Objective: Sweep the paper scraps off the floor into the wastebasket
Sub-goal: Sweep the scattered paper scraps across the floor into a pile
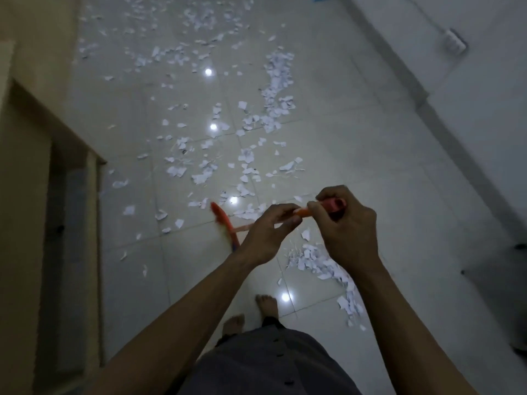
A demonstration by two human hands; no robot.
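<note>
Scraps (278, 81) on floor (356, 166), mostly beyond broom head (224, 223).

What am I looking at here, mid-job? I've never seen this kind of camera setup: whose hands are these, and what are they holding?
There is no machine here. One camera worn on a person's head looks down past their arms. The left hand and right hand both grip the handle of an orange broom, whose brush end is down at the tiled floor. White paper scraps lie scattered across it, with a denser pile near the bare feet. I cannot make out a wastebasket.
</note>
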